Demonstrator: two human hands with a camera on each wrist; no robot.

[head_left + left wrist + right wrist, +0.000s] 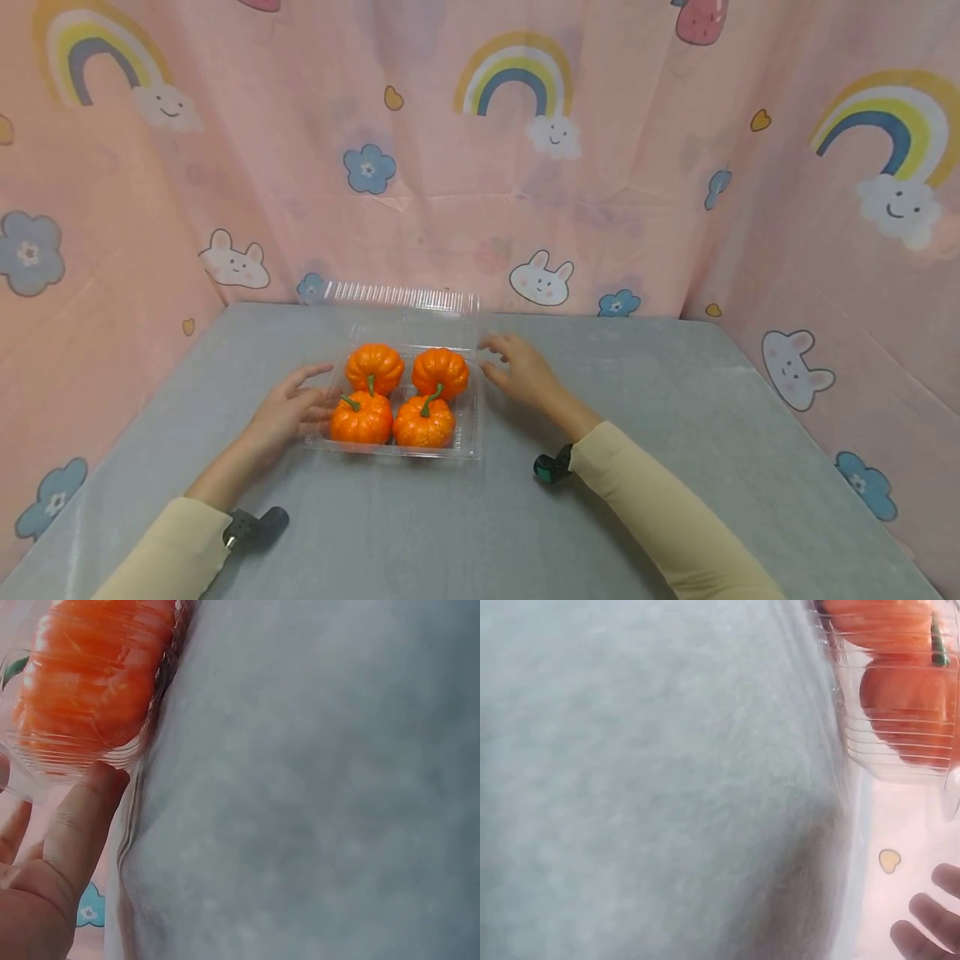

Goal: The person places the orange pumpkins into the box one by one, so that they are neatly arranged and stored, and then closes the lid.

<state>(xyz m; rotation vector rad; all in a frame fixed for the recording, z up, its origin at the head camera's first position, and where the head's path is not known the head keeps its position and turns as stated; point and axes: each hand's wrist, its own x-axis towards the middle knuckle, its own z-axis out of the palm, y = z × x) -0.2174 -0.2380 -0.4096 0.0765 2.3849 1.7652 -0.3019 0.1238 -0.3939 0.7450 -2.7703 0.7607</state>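
Several small orange pumpkins [423, 422] with green stems sit in a clear plastic clamshell box [468, 433]. Its ribbed lid [405, 297] stands raised at the back. My left hand [285, 408] is at the box's left side with its fingers spread; in the left wrist view a fingertip [101, 780] meets the ribbed wall below a pumpkin [97, 675]. On the other side, my right hand [525, 371] is by the right rear corner, its fingers loosely bent and holding nothing. The right wrist view shows those fingers [930, 919] apart from the box wall [900, 769].
The box rests on a grey table [637, 400], left of its middle. A pink curtain [450, 225] printed with rainbows, rabbits and flowers closes off the back and both sides. Each wrist carries a dark camera band, the right one [553, 465] low over the table.
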